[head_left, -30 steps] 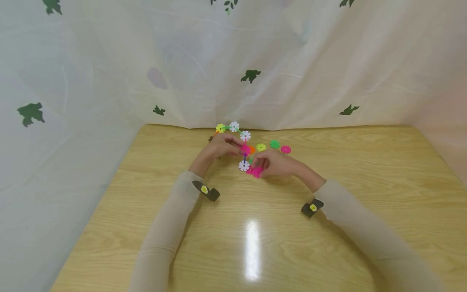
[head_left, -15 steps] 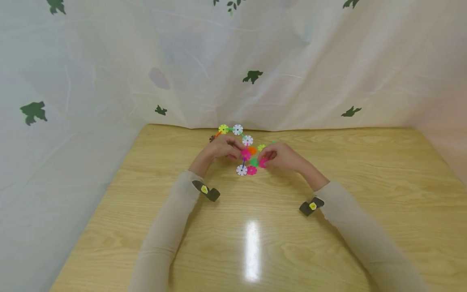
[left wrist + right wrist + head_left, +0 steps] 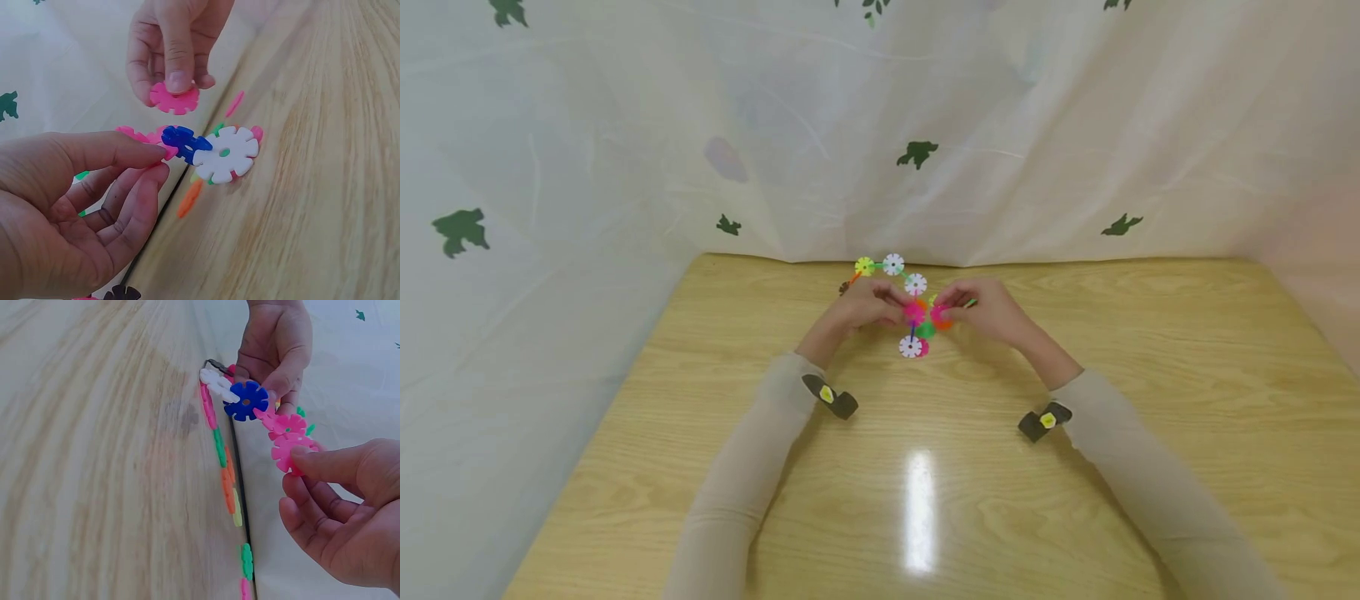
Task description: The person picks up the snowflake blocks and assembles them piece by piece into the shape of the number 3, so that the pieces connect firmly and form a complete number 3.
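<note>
A chain of notched plastic discs is held up at the middle of the table. My left hand [image 3: 871, 305] pinches a pink disc of it; in the left wrist view a blue disc [image 3: 181, 142] and a white disc [image 3: 225, 154] extend beyond the fingertips. My right hand [image 3: 990, 312] pinches a separate pink disc [image 3: 175, 100] between thumb and fingers, close to the chain. In the right wrist view that pink disc [image 3: 290, 452] appears beside the chain's pink discs; whether they touch I cannot tell. White discs [image 3: 892, 264] and a yellow disc [image 3: 864, 266] form the chain's far part.
Loose green [image 3: 247, 561], orange [image 3: 227, 491] and yellow discs [image 3: 237, 512] lie on the wooden table [image 3: 970, 500] under and near the hands. A pale curtain [image 3: 1015, 200] with green leaf shapes hangs along the table's back edge.
My right hand has lifted from the discs at the table, moving up and away with a pink disc, now level with my left fingertips. The held chain has shifted slightly right.
</note>
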### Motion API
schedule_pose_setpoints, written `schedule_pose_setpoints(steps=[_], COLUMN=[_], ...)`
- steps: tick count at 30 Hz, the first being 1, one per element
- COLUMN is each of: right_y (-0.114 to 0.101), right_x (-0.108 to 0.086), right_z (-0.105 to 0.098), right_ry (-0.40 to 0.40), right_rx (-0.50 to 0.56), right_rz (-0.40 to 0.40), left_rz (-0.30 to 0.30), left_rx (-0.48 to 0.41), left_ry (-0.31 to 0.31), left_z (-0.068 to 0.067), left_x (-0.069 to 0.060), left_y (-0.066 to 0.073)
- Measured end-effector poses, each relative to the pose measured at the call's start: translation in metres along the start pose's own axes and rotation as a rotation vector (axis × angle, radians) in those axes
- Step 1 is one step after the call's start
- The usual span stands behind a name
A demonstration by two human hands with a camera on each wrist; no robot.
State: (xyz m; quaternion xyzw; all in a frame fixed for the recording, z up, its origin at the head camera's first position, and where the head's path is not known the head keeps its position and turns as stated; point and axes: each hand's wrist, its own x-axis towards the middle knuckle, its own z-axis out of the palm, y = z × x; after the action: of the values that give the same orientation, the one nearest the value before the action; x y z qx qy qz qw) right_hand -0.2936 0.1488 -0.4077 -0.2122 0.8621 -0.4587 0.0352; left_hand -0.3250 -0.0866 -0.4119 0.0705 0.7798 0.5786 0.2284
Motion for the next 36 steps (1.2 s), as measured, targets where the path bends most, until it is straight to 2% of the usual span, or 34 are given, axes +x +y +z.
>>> schedule_pose_setpoints(steps=[14, 32, 36], right_y=[-0.005, -0.0047, -0.0064], right_x=[-0.0011, -0.0007, -0.0013], right_z=[-0.003, -0.0033, -0.0028], right_ry=[0.034, 0.037, 0.022], right_rx=[0.033, 0.062, 0.06], right_rz=[-0.011, -0.032, -0.056], left_rz=[0.037, 0.032, 0.028], left_rx=[-0.025, -0.04, -0.047], left_ry=[-0.034, -0.079, -0.09], left_z=[0.0091, 0.0096, 0.0102], left_x=[-0.0017, -0.0029, -0.0048], left_y=[0.0019, 0.0033, 0.0047])
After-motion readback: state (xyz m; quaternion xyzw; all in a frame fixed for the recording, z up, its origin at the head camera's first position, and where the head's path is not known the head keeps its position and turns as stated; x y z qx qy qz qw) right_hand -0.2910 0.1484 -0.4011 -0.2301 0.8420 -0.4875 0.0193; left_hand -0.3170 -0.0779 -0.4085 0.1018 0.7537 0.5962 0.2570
